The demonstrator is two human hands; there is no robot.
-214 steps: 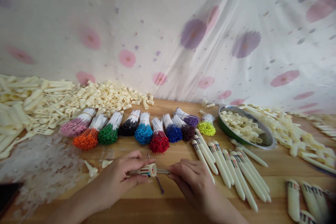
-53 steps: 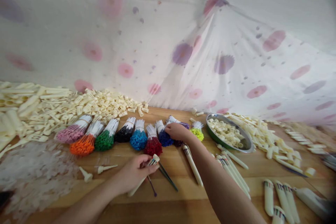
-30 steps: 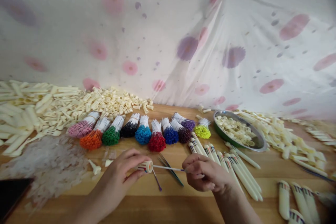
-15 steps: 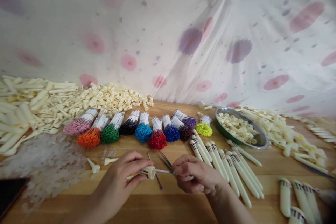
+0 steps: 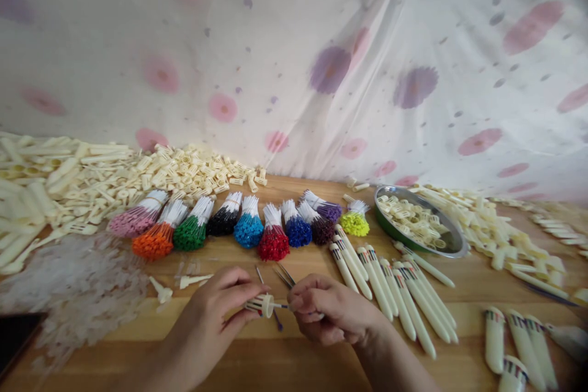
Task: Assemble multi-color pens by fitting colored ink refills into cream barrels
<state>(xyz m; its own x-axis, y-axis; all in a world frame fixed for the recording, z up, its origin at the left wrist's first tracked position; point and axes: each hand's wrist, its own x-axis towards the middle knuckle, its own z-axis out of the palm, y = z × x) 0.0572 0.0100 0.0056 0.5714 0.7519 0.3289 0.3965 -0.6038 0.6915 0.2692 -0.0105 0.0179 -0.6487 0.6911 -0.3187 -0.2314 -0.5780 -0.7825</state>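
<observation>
Between the thumb and fingers of my left hand [image 5: 218, 312] is a cream slotted pen part [image 5: 266, 305], its round rim facing right, with coloured bits in its slots. My right hand [image 5: 324, 309] pinches a thin pen refill [image 5: 279, 305], white with a blue-purple end. The refill's white end reaches the rim of the slotted part; how deep it sits inside is hidden. Metal tweezers [image 5: 285, 277] also stick out of my right hand, pointing up and left. A loose purple-tipped refill [image 5: 277, 320] lies on the table behind the slotted part.
Bundles of coloured refills, such as the red bundle [image 5: 274, 242], stand in a row behind my hands. Multicolour pens [image 5: 407, 303] lie at right, near a metal bowl [image 5: 460, 246] of cream parts. Clear plastic pieces [image 5: 78, 285] and piled cream parts [image 5: 193, 168] are at left.
My right hand has moved left, toward my left hand. Less of the refill's white length shows between the hands. The slotted part stays in my left hand.
</observation>
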